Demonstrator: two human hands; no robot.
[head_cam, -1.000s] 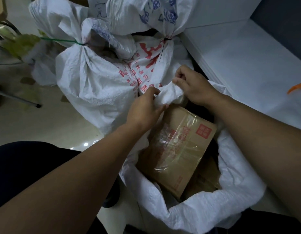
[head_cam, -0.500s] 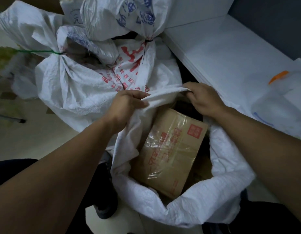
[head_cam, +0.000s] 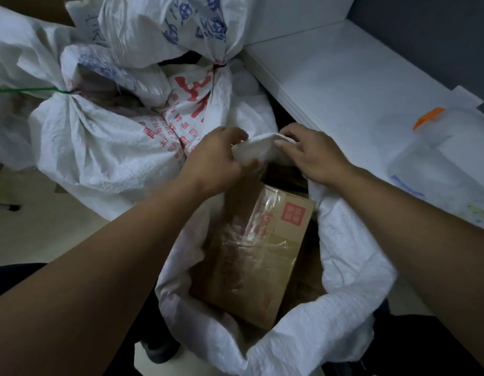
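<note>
A white woven sack (head_cam: 341, 316) stands open in front of me with its rim rolled down. Inside it lies a brown cardboard box (head_cam: 251, 256) with red print and clear tape across its top. My left hand (head_cam: 213, 161) grips the far edge of the sack's rim, fingers curled round the fabric. My right hand (head_cam: 311, 153) pinches the same bunched edge from the right, a short gap away. The fabric between my hands is gathered into a fold above the box.
Several tied white sacks (head_cam: 105, 147) with red and blue print are piled behind on the left. A white table (head_cam: 352, 85) runs along the right, carrying a clear plastic container (head_cam: 447, 158) with an orange clip. Pale floor (head_cam: 45, 223) lies at left.
My hands have come closer together on the sack's far rim, bunching the fabric between them. The view has shifted slightly, so the box sits lower in the frame.
</note>
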